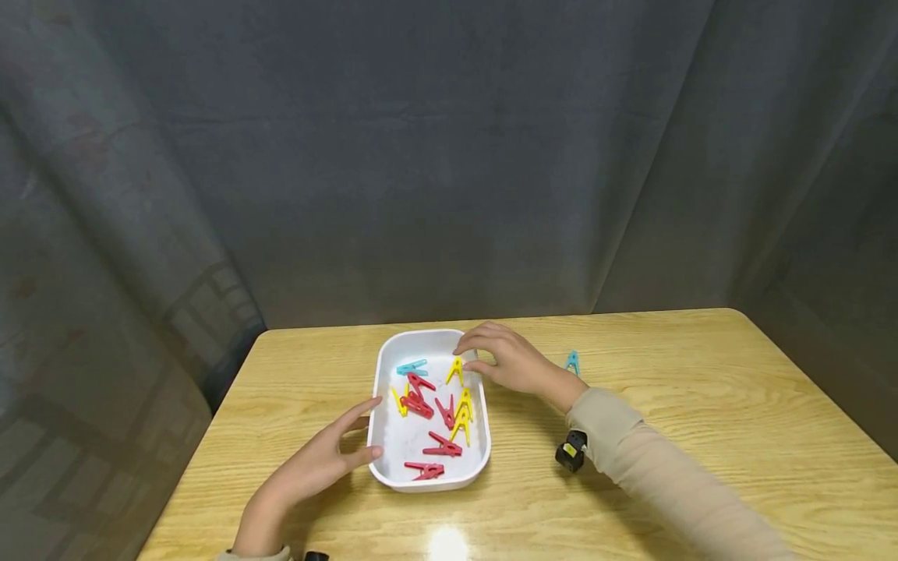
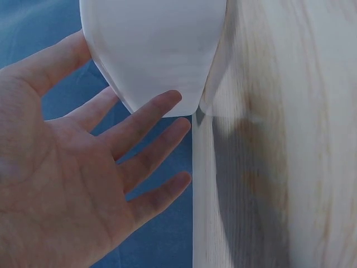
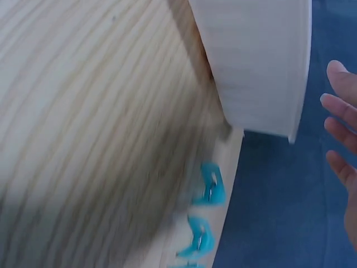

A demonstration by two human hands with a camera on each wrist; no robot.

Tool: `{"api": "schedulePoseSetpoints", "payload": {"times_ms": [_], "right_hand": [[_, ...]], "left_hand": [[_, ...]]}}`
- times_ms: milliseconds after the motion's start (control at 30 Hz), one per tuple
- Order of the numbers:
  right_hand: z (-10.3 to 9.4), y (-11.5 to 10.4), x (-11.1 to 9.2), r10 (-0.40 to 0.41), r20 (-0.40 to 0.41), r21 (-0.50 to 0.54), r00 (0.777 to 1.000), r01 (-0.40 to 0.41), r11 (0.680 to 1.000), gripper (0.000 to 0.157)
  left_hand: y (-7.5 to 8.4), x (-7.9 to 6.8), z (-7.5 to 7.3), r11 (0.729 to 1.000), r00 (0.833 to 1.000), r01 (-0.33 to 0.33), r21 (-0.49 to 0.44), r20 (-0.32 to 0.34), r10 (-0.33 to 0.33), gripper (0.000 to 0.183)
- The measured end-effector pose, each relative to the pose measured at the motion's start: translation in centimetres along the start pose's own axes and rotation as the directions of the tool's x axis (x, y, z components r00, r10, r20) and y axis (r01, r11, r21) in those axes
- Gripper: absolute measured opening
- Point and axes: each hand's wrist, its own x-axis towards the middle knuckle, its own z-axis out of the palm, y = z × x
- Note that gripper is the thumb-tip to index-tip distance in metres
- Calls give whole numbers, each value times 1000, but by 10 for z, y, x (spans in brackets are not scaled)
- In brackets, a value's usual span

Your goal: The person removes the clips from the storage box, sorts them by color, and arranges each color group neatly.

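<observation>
A white tray [image 1: 429,487] on the table holds red clothespins [image 1: 443,445], yellow clothespins [image 1: 462,427] and a light blue clothespin [image 1: 411,368]. At its left side, my left hand [image 1: 319,460] has its fingers spread, with fingertips and thumb at the rim; the left wrist view shows fingers against the tray's outer wall [image 2: 156,56]. My right hand [image 1: 510,360] hovers over the far right rim, loosely bent, just above a yellow clothespin [image 1: 456,369]. In the right wrist view its fingers [image 3: 341,106] are apart, with nothing seen between them.
Right of the tray, behind my right wrist, a light blue clothespin [image 1: 572,361] stands out on the wooden table [image 1: 666,374]. The right wrist view shows several blue clothespins [image 3: 212,184] near the table's edge. A dark curtain [image 1: 435,195] hangs behind the table.
</observation>
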Motion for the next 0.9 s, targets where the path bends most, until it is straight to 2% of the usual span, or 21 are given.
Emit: {"api": "schedulePoseSetpoints", "payload": {"times_ms": [300, 633, 900], "right_hand": [[23, -10, 23, -9, 98, -6, 995, 10, 1000, 24], [40, -18, 51, 38, 213, -90, 976, -20, 996, 24], [53, -20, 63, 86, 264, -147, 961, -48, 988, 24]], "left_hand": [[1, -2, 0, 1000, 1000, -2, -10, 15, 2, 69], [-2, -3, -2, 1000, 1000, -16, -18, 19, 17, 69], [-4, -5, -3, 999, 999, -27, -32, 41, 28, 70]]}}
